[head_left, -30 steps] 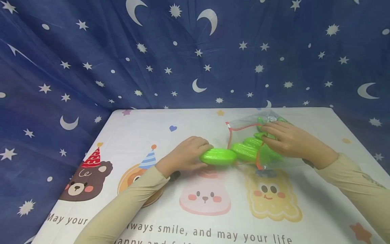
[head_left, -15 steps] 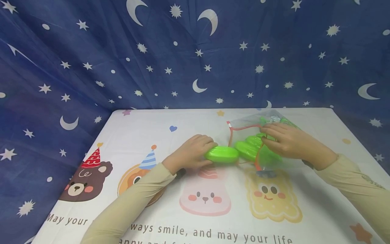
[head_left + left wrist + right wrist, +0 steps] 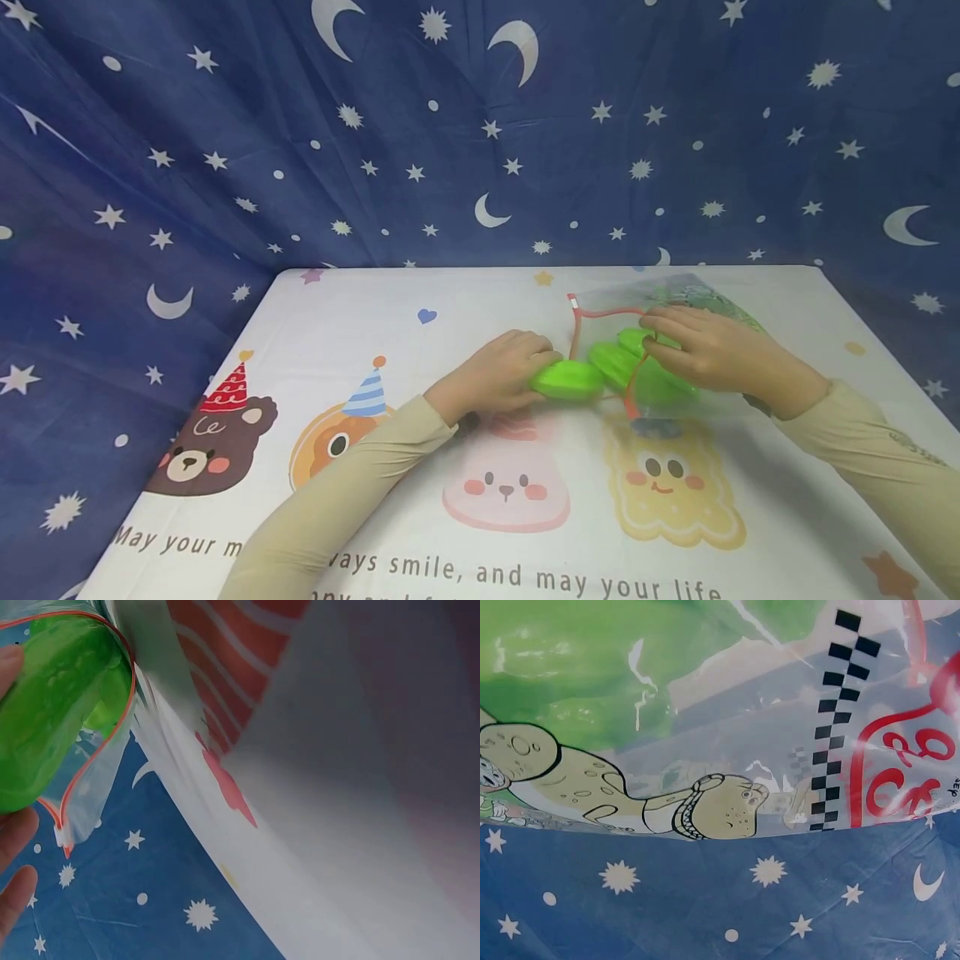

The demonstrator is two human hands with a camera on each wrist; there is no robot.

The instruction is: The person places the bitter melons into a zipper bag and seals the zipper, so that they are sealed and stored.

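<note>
In the head view my left hand (image 3: 501,373) grips a bright green toy cucumber (image 3: 566,381) by its left end. Its right end lies at the mouth of a clear zip bag (image 3: 611,300) with an orange-red seal. The left wrist view shows the cucumber's bumpy surface (image 3: 52,697) between the fingers, with the bag's seal around its far part. Several more green pieces (image 3: 626,358) lie inside the bag. My right hand (image 3: 697,346) pinches the bag's near edge and holds its mouth apart. In the right wrist view, printed cartoon figures cover the bag's plastic (image 3: 727,810); that hand is hidden there.
A white printed cloth (image 3: 405,283) with cartoon animals and lettering covers the table. Behind it and on the left hangs a blue curtain (image 3: 420,192) with moons and stars.
My left hand has moved right with the toy cucumber, bringing it closer to the green pieces in the bag. The bag's mouth shifted slightly right; my right hand stays about where it was.
</note>
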